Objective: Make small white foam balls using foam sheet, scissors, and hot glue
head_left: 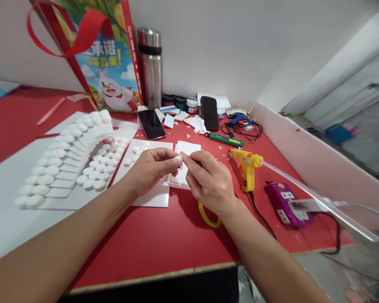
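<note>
My left hand (153,168) and my right hand (208,181) meet above the red table (158,240), fingertips pinched together on a small white piece (180,160). Under them lie a white sheet (156,195) and a stack of white squares (187,148). To the left, rows of white oval pieces (60,162) lie on white strips over a large white board (6,219). A yellow ring-shaped handle (208,219) peeks out from under my right wrist.
A yellow glue gun (248,166) with a long clear stick stands right of my hands, beside a purple power strip (282,202). Behind are two phones (151,124), a green cutter (225,139), a steel flask (150,67), paint jars (180,102) and a colourful bag (109,63).
</note>
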{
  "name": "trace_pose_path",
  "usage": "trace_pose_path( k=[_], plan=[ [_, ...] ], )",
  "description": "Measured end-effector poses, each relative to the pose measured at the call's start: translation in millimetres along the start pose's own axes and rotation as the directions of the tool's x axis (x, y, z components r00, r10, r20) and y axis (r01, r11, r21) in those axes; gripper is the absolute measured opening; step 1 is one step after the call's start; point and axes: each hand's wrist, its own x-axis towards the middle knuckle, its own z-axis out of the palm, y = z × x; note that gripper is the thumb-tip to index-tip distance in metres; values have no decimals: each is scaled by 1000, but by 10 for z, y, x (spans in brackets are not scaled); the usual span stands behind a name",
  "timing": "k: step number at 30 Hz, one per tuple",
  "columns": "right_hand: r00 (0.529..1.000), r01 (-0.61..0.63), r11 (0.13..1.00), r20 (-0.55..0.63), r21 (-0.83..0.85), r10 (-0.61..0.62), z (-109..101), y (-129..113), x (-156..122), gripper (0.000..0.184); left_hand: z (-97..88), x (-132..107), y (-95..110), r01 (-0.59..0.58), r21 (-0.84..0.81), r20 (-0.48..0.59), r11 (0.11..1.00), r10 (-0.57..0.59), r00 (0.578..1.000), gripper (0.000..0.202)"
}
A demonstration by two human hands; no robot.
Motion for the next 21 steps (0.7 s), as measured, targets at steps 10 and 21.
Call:
trace_pose_path(
  k=[10,21],
  plan=[
    [997,59,985,52,-162,-51,6,-13,23,32,18,-16,-3,9,19,28,1000,-10,1000,33],
    [938,-296,807,-2,511,346,87,-61,15,43,-67,29,-47,179,-247,95,952,-160,983,35]
  ],
)
